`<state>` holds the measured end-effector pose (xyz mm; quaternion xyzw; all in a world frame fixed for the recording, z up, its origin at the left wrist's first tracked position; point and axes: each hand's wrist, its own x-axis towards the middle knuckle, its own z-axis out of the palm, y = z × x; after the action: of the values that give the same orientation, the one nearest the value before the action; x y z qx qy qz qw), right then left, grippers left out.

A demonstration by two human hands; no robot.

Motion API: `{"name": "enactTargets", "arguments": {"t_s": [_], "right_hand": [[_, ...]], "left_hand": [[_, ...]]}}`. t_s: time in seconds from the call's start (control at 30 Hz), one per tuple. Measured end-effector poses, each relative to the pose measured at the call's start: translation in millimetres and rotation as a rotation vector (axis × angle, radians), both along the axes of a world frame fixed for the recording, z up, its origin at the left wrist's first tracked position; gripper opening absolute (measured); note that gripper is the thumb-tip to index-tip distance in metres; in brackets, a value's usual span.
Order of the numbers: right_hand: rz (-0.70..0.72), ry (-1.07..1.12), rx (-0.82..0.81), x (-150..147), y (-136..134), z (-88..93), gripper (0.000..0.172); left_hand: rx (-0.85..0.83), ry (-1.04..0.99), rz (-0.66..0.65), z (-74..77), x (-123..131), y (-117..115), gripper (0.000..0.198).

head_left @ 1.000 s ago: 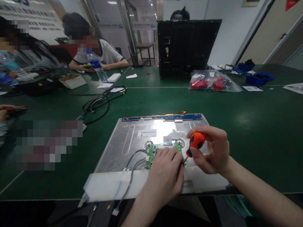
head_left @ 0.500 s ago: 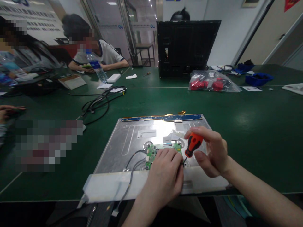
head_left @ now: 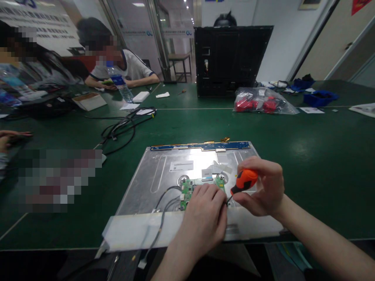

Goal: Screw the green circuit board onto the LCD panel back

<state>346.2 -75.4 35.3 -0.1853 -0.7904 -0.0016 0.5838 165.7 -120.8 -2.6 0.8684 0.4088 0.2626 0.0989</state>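
A metal display panel (head_left: 159, 168) lies back side up before me, with a blue strip board (head_left: 181, 147) along its far edge. On its middle sits a green circuit board (head_left: 187, 191), partly covered by my left hand (head_left: 205, 210). That hand's fingers are curled and pressed together at the board's right side; their tips are hidden. My right hand (head_left: 265, 187) grips a stubby red-and-black screwdriver (head_left: 246, 180) by its handle. The shaft slants down left to the board's near right corner, beside my left fingers. Grey cables (head_left: 164, 218) run from the board's left side over the panel's near edge.
Black cables (head_left: 129, 123) lie coiled to the left on the green table (head_left: 181, 125). Beyond the panel stand a large black screen (head_left: 228, 58) and a plastic bag with red parts (head_left: 263, 102). A water bottle (head_left: 120, 84) stands near a seated person. Another hand (head_left: 8, 136) shows at far left.
My right hand has turned the screwdriver's handle down and to the right, so it leans more. My left hand and the panel stay in place.
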Motion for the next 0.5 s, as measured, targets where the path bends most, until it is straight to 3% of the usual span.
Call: {"name": "enactTargets", "arguments": {"t_s": [0.1, 0.23, 0.4, 0.5], "right_hand": [[0.043, -0.029, -0.061, 2.7, -2.9, -1.4, 0.042], [0.004, -0.033, -0.108, 3.3, -5.8, -4.3, 0.051], [0.017, 0.039, -0.010, -1.1, -0.4, -3.2, 0.060], [-0.018, 0.009, 0.064, -2.2, 3.2, -0.8, 0.056]], "left_hand": [[-0.028, 0.016, -0.006, 0.8, -0.1, 0.6, 0.011], [-0.035, 0.012, -0.011, 0.5, -0.4, 0.7, 0.011], [-0.016, 0.006, -0.008, -0.3, -0.5, 0.2, 0.013], [-0.004, -0.013, -0.013, -0.8, -0.6, -0.2, 0.014]]}}
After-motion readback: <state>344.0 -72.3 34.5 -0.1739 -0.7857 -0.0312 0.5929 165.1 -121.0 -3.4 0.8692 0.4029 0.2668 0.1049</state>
